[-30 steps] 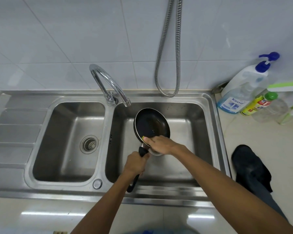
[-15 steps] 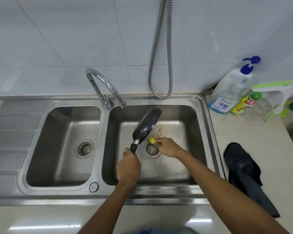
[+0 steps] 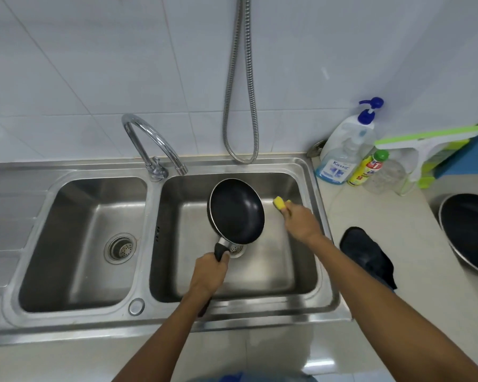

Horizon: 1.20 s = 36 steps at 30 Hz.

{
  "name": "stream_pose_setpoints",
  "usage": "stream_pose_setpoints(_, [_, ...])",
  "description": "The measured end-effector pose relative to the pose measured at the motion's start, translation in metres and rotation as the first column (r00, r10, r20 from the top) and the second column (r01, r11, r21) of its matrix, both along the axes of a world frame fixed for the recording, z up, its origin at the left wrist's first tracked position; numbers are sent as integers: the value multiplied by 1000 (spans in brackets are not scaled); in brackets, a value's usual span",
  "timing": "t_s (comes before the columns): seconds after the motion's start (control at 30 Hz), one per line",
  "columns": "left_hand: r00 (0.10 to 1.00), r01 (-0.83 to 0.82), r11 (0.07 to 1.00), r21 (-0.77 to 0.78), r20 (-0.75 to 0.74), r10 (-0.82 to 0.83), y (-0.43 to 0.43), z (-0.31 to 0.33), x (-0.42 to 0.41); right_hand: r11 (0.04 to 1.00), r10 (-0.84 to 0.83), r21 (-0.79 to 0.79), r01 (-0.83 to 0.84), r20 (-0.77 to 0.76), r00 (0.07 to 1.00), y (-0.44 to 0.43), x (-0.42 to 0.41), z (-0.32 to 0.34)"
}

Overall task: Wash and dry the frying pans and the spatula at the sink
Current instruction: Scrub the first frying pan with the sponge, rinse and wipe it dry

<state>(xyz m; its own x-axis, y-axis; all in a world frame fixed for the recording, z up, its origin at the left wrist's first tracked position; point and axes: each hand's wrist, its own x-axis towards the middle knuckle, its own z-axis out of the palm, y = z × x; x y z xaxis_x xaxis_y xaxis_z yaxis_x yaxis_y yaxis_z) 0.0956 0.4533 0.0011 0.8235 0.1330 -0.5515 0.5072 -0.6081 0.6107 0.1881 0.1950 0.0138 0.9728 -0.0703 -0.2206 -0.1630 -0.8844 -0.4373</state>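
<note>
Head view: the left hand is wrapped round the black handle of a small frying pan, holding it over the right basin of the 2-basin steel sink with its dark inside facing up. The right hand pinches a yellow sponge just right of the pan, apart from it. A larger frying pan sits on the counter at far right, beyond a dark cloth

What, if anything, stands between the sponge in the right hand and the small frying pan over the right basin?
Nothing visible does. The right hand holds the yellow sponge to the right of the small frying pan, apart from it, with only open basin between them. The left hand grips the pan's handle.
</note>
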Motion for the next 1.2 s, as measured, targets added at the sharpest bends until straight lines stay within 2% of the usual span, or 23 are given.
stream_pose_setpoints(0.1, [998, -57, 992, -114, -19, 55, -14, 2, -5, 988, -97, -115, 104, 67, 993, -41, 6, 5])
stream_pose_setpoints(0.27, [988, -151, 954, -258, -73, 137, -31, 2, -6, 949, -198, -234, 213, 88, 976, -87, 15, 11])
stream_pose_setpoints(0.5, [967, -248, 924, -292, -127, 219, -47, 4, -8, 937, -206, -272, 219, 77, 976, -104, 20, -2])
stream_pose_setpoints(0.93, [948, -310, 909, -277, -159, 275, -64, 0, -17, 934, -154, -315, 169, 73, 985, -107, 19, -20])
stream_pose_setpoints(1.1, [942, -330, 897, -293, -165, 292, -66, -2, -14, 936, -157, -306, 172, 72, 985, -108, 21, -18])
stream_pose_setpoints(1.2, [940, -338, 887, -315, -169, 298, -67, -1, -13, 908, -207, -367, 204, 31, 978, -100, 20, -10])
